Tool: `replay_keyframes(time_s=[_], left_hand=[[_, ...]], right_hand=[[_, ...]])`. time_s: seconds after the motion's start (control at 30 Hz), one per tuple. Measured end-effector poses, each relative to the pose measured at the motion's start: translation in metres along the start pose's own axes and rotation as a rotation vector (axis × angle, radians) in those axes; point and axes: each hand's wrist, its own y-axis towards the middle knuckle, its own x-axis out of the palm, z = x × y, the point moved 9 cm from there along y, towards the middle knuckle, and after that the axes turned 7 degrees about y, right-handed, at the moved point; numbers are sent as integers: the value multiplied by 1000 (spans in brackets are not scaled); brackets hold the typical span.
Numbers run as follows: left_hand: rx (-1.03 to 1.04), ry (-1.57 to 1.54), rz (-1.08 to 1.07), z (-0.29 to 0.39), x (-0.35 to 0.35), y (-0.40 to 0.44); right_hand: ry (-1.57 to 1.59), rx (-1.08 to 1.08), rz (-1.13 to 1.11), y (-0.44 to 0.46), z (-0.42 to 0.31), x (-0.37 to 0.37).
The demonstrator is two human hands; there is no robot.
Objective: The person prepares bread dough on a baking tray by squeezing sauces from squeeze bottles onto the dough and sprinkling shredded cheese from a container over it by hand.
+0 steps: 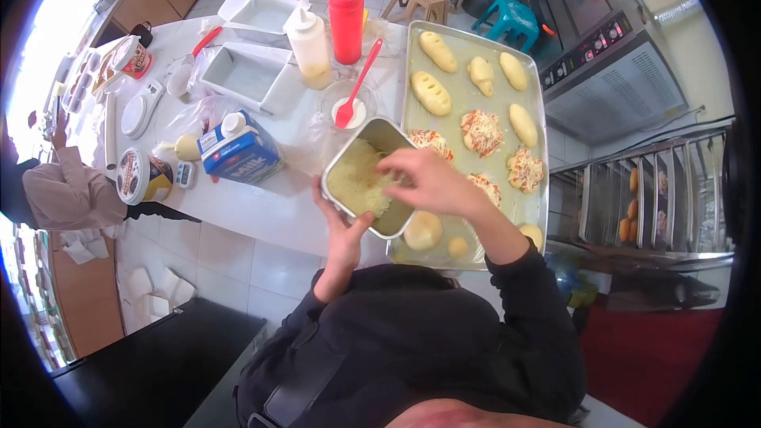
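Observation:
My left hand [343,239] grips the lower left side of a square metal tin [393,133], its thumb over the rim. Shredded pale cheese [354,177] lies inside the tin, heaped toward the left. Over the tin's right side, my right hand [428,181] reaches in with fingers bent down at the cheese; what its fingertips hold is too small to make out. The tin overlaps the left edge of a large baking tray [542,123]. On the tray are plain dough pieces [438,51] and several rounds topped with cheese and red sauce [482,133].
Left of the tin stand a blue milk carton [239,149], a bowl [372,101] with a red spatula [363,79], a red bottle [346,24], a clear bottle [307,43] and white containers [247,75]. An oven [606,40] is at right; a person [75,190] is at left.

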Motion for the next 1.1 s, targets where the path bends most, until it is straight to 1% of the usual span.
replay_keyframes(time_s=[0.07,0.17,0.27,0.37,0.47,0.57,0.67,0.77,0.87,0.97,1.07,1.1], left_hand=[[12,-18,-55,-4,6,-2],[25,-14,-134,11,24,-6],[-5,-7,-131,0,20,-8],[-41,-78,-123,-4,18,-11],[-135,-197,-108,6,23,-14],[-77,-112,-105,8,23,-15],[-143,-132,-121,2,25,-18],[-152,-175,-106,0,25,-20],[-169,-186,-102,2,27,-22],[-163,-153,-107,3,28,-23],[-180,-145,-147,3,31,-25],[-191,-177,-158,0,31,-24]], right_hand=[[-296,27,-95,0,8,39],[-401,200,-221,0,49,81],[-251,344,-322,-2,53,80],[-111,351,-206,-3,30,51],[-109,134,-104,-6,30,48],[-278,239,-156,-10,48,68],[-288,148,-171,-12,43,67],[-151,341,-169,-12,35,48],[-157,192,-177,-7,35,52],[-227,70,-111,-17,41,64],[-137,248,-99,-16,49,59],[-142,209,-87,-14,42,53]])
